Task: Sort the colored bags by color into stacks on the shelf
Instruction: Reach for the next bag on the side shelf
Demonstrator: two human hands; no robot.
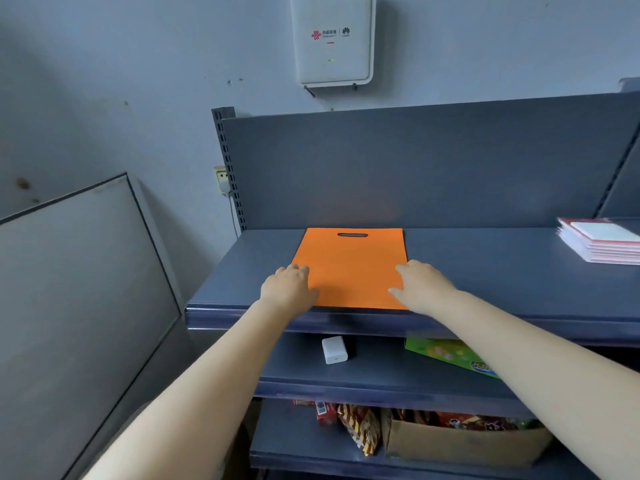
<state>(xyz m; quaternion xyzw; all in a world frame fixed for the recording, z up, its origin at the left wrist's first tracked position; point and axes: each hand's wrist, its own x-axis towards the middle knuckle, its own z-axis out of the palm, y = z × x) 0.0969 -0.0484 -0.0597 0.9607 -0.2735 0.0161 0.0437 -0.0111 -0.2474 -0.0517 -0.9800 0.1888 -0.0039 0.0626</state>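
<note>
An orange bag (351, 265) with a cut-out handle lies flat on the top shelf (485, 271), its handle toward the back panel. My left hand (289, 285) rests on the bag's front left corner with its fingers laid flat. My right hand (420, 285) rests on the front right corner, fingers spread and flat. At the far right of the same shelf sits a stack of red and white bags (602, 240), partly cut off by the frame edge.
A lower shelf holds a white charger block (334, 349) and a green packet (453, 356). Below, a cardboard box (460, 441) and snack packets (360, 427) stand. A grey board (79, 306) leans at the left. A white wall box (332, 39) hangs above.
</note>
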